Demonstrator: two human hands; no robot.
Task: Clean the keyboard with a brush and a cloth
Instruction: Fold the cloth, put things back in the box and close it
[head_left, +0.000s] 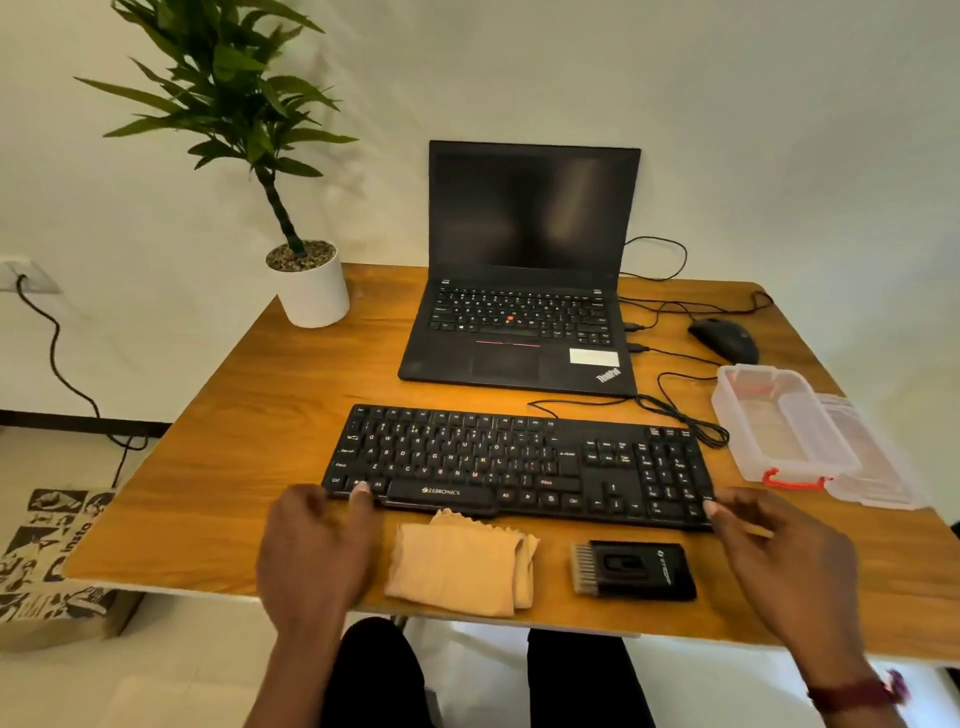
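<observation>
**Both hands at the keyboard's front corners**

The black full-size wired keyboard (519, 465) lies flat across the middle of my wooden desk (249, 415), its long side running left to right in front of me. My left hand (317, 540) is at its near-left corner, fingers loosely curled, with a fingertip touching the front edge by the bottom-row keys. My right hand (779, 551) is at the near-right corner, fingertips against the edge below the number pad. Both are motion-blurred, so I cannot tell whether either one actually grips the keyboard or only touches it; neither is closed around anything else.

Just in front of the keyboard, between my hands, sits the folded beige cleaning cloth (460, 566), one corner touching the keyboard's front edge under the space bar. Beside it to the right lies the small black brush with grey bristles (636, 570), bristles pointing left, apart from both the cloth and the keyboard.

Behind the keyboard stands an open black laptop (524, 291) with a dark screen. To its right are a black mouse (724, 339) and loose cables. A clear plastic box with a red latch (779, 421) rests near the right edge. A potted green plant in a white pot (314, 291) stands at the far-left corner.
</observation>
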